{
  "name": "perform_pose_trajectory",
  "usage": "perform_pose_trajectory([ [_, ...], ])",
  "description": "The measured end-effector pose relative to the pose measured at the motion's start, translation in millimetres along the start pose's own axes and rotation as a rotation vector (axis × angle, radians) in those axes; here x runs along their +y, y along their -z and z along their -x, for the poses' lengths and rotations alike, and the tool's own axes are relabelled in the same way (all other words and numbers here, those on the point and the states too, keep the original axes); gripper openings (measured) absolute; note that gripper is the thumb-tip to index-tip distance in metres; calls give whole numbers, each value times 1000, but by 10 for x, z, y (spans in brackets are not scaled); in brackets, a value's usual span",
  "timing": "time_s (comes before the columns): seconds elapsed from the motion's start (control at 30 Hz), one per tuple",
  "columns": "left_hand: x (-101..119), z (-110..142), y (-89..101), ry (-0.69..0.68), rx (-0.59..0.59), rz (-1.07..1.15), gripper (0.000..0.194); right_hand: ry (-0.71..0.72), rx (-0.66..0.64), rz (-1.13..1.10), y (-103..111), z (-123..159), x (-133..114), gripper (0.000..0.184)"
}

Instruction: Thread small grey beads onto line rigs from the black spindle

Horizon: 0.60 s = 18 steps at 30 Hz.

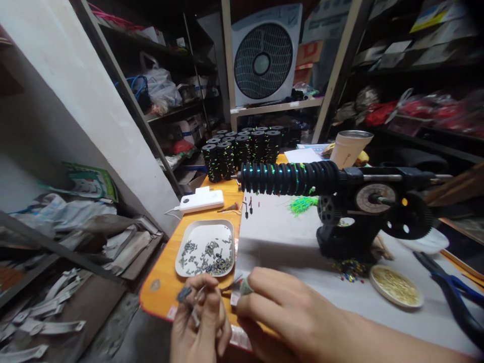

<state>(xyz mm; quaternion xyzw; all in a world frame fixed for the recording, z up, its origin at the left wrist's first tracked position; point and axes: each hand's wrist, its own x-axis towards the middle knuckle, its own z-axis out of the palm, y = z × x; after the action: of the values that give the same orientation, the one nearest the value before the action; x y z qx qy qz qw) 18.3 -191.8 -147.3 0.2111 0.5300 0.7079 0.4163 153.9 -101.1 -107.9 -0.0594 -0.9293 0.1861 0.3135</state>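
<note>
The white tray point(206, 231) is set near the left edge of the orange tabletop point(163, 275), and many small grey and dark pieces point(212, 257) are scattered in it, mostly in its nearer half. Just in front of the tray, a small dark piece point(184, 294) is held in the bent fingers of the left hand point(202, 322), along with a thin, pale piece whose form is blurred. The right hand point(289, 302) is held to the right of the tray and nearer the camera, its fingers curled; a greenish-grey thing point(245, 287) is seen at their tips, but whether it is gripped or worn cannot be told.

A white sheet point(272, 242) is spread to the right of the tray. Above it, beyond the tray and to its right, a ribbed black roll point(289, 178) is carried by a black machine point(346, 242) with a dial. A green bristly bundle point(302, 204) is laid below the roll, right of the tray. Directly beyond the tray, a white device point(201, 200) is placed; farther back, black spools point(242, 147) flecked with green are grouped. Well to the tray's right, gold-coloured bits are held in a shallow dish point(419, 303).
</note>
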Motion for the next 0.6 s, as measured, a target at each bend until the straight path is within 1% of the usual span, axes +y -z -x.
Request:
perform_pose_trajectory([
  [0.07,-26,-14,-52,55,-40,36,52,-92,62,-132,38,-10,13,12],
  [0.13,-40,-3,-110,91,-76,99,57,-187,135,-236,59,-26,28,10],
  [0.2,-52,23,-162,105,-51,146,50,-274,165,-286,71,-43,47,11],
  [0.27,-70,50,-196,97,-8,150,42,-338,155,-313,82,-55,69,11],
  [0.4,-117,73,-218,-34,-7,116,27,-392,158,-426,91,-56,113,13],
  [0.47,-130,68,-223,-88,-4,108,26,-403,167,-503,84,-53,130,13],
  [0.6,-131,58,-233,-86,-11,105,28,-438,179,-574,63,-56,139,11],
])
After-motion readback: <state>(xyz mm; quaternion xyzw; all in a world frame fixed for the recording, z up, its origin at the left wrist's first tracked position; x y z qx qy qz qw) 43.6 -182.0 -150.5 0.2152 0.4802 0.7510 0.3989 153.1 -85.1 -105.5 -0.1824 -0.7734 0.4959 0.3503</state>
